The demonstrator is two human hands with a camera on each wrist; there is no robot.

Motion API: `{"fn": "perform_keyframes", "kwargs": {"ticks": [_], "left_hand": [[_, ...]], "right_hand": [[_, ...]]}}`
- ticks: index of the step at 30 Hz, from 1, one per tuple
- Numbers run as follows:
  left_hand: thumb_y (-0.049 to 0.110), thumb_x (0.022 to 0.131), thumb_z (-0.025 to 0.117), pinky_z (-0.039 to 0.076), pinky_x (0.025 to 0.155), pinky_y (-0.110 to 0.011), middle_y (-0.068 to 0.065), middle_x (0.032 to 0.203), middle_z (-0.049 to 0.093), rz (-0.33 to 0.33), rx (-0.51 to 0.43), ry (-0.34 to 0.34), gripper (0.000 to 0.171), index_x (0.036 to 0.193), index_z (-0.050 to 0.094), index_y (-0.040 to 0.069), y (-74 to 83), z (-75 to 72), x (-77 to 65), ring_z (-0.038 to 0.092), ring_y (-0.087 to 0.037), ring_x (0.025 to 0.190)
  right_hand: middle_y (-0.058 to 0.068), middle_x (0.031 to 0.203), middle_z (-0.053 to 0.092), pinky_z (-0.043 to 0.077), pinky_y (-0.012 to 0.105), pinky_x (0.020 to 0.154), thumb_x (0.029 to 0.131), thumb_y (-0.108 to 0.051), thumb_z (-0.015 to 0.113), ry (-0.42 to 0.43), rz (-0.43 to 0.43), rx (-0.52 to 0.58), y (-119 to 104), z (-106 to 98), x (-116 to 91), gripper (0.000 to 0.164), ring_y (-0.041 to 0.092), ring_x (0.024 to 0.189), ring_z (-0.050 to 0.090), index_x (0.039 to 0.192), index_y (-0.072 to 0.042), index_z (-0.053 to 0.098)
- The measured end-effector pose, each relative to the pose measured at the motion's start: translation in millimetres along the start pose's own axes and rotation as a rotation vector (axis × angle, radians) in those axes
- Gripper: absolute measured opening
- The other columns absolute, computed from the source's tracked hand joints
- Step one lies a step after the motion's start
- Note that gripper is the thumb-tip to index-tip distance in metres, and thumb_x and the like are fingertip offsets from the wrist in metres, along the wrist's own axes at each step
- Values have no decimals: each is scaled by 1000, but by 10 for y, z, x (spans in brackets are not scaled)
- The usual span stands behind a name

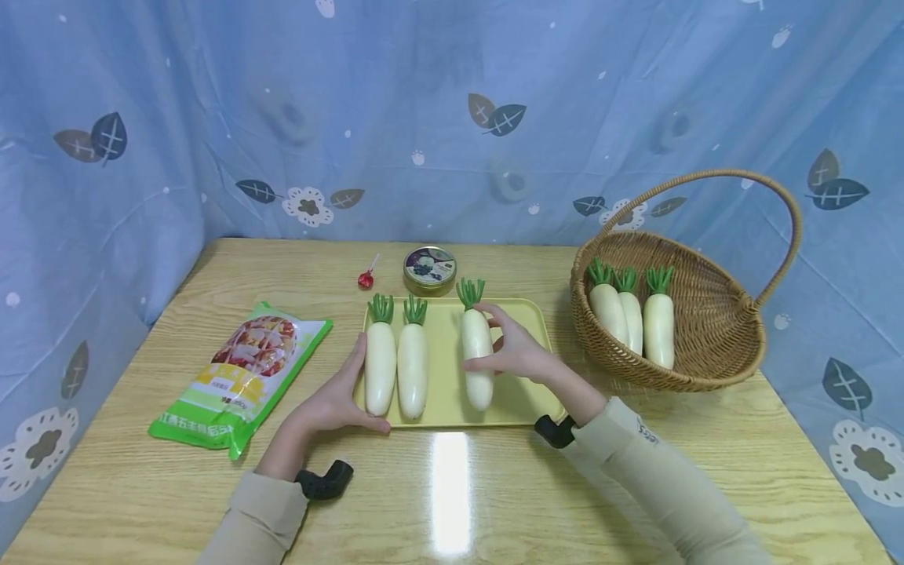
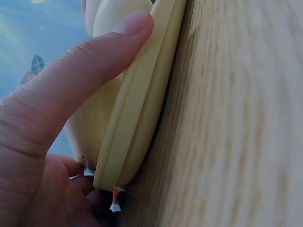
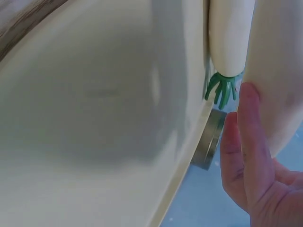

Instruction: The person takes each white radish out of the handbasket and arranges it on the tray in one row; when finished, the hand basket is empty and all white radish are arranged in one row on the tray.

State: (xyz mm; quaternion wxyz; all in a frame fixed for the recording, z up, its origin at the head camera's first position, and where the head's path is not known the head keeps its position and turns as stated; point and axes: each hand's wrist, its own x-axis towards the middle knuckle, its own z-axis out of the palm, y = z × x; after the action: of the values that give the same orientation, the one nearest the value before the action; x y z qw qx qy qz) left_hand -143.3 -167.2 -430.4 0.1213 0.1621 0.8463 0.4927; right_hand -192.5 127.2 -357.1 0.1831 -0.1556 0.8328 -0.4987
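Observation:
A pale yellow tray (image 1: pixel 441 377) lies on the table with two white radishes (image 1: pixel 380 369) side by side on its left part. My right hand (image 1: pixel 515 345) grips another white radish (image 1: pixel 478 353) by its sides, thumb on one side and fingers on the other, over the middle of the tray. This radish has a green leafy top and fills the right edge of the right wrist view. My left hand (image 1: pixel 339 400) holds the tray's front left corner. In the left wrist view its thumb (image 2: pixel 94 66) presses on the tray rim (image 2: pixel 128 123); the other fingers are partly hidden.
A wicker basket (image 1: pixel 713 329) with a tall handle stands at the right, holding three white radishes (image 1: pixel 659 329). Behind the tray are a round tin (image 1: pixel 429 267) and a red lollipop (image 1: pixel 365 279). A green and white food packet (image 1: pixel 243 377) lies at the left.

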Motion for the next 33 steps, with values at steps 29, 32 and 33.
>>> {"fn": "perform_keyframes", "kwargs": {"ticks": [29,32,33], "left_hand": [[27,53,89,3,108,-50,-16,149,-17,-11,22,-6,142,143,-18,4,46,-8,-11,-9,-31,136],[27,52,89,3,109,-49,-15,150,-17,-11,14,-3,142,143,-17,5,48,-9,-9,-9,-29,137],[28,52,89,3,109,-49,-15,150,-17,-13,14,-3,142,143,-17,5,48,-9,-9,-9,-29,137]], "right_hand": [[24,128,34,55,38,58,69,-11,79,-129,122,14,89,279,256,93,31,90,56,142,-12,22],[24,129,34,55,37,58,69,-12,79,-126,117,4,81,303,279,94,32,92,56,143,-11,21],[24,129,35,55,37,57,68,-11,79,-124,115,2,76,311,286,95,32,92,56,143,-11,21]]}}
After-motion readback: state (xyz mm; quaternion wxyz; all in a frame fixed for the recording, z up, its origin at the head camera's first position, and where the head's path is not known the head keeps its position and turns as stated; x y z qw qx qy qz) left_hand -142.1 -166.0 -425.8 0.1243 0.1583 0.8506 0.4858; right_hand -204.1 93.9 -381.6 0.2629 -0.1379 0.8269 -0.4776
